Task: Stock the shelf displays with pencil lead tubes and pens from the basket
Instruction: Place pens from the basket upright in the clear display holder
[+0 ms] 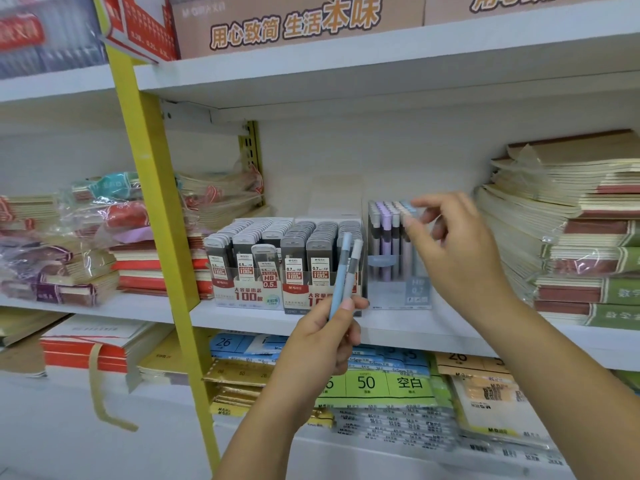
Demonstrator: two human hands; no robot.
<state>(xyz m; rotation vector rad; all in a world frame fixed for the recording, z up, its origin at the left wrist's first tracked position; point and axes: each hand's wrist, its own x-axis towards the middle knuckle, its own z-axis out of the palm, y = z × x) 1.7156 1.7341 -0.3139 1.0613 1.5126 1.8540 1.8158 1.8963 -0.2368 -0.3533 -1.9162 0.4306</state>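
Upright, two pens (343,271) gripped by the left hand (322,341) screen lead boxes (249,265); right hand (457,251) at pen display (394,282), hold unclear.

- White shelf boards (346,64) run left to right, three levels in view.
- Yellow upright post (152,188) at left, near.
- Plain white back panel (381,150) far behind.
- Slotted metal strip (252,147) on the panel.
- Notebook stacks (588,220) at left and right, many in clear wrap.
- Orange printed banner (294,22) on the top level.
- Paper packs (381,382) on the lower level.
- Even, bright light.
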